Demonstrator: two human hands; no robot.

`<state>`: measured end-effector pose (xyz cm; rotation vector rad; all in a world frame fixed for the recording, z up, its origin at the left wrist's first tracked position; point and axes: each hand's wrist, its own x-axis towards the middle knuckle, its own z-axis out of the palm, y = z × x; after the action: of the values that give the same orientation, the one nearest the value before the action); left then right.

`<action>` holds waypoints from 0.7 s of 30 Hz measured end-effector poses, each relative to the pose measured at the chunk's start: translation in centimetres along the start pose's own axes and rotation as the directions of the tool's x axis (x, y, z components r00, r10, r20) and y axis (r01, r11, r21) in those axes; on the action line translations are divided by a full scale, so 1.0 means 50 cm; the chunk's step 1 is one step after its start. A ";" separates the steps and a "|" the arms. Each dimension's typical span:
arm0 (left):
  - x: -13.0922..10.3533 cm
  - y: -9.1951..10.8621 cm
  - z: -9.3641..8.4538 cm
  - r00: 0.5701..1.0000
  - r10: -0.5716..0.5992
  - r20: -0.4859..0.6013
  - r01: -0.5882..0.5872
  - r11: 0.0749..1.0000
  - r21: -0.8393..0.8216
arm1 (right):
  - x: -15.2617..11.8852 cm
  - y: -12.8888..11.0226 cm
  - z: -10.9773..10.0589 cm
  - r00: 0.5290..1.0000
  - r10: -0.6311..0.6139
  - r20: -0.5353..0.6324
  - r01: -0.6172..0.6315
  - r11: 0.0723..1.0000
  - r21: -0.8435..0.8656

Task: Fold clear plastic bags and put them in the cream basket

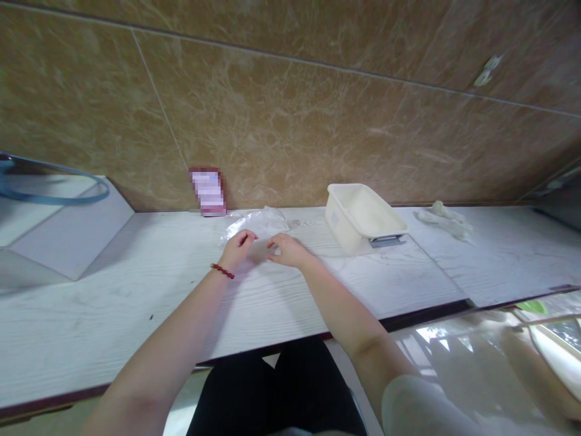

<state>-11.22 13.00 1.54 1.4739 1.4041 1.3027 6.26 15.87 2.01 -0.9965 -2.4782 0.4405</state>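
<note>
A crumpled clear plastic bag (265, 219) lies on the white wood-grain counter, just beyond my hands. My left hand (236, 249), with a red bead bracelet (222, 270) at the wrist, is closed at the bag's near edge, thumb and fingers pinched together. What they hold is too small or too clear to make out. To its right, my right hand (288, 249) is turned inward with curved fingers. A gap shows between its thumb and forefinger, and nothing is visible in it. A greyish patch between the hands could be clear film or shadow.
A cream plastic bin (345, 227) with a grey handle stands to the right. Farther right lies a crumpled whitish item (447, 221). A phone-like panel (209, 191) leans on the tiled wall. At far left is a white box (86, 227) with a blue loop (59, 198).
</note>
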 end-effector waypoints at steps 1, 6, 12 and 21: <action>0.002 -0.001 -0.013 0.998 0.062 0.021 -0.064 0.994 0.092 | -0.003 0.005 0.002 0.999 -0.039 -0.001 0.039 0.999 0.005; 0.006 -0.011 -0.068 0.955 0.120 0.270 -0.212 0.914 0.346 | -0.014 0.011 -0.022 0.997 -0.067 0.039 0.067 0.998 0.006; 0.003 -0.019 -0.062 0.874 0.176 0.453 -0.396 0.797 0.456 | -0.022 0.005 -0.035 0.992 -0.052 0.116 0.056 0.998 -0.029; 0.008 -0.039 -0.022 0.867 0.184 0.463 -0.358 0.877 0.321 | -0.015 0.017 -0.002 0.991 -0.091 0.102 0.096 0.994 -0.045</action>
<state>-12.81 13.53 0.01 2.1530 1.2366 0.7969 7.28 15.93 1.53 -0.8933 -2.6247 0.4094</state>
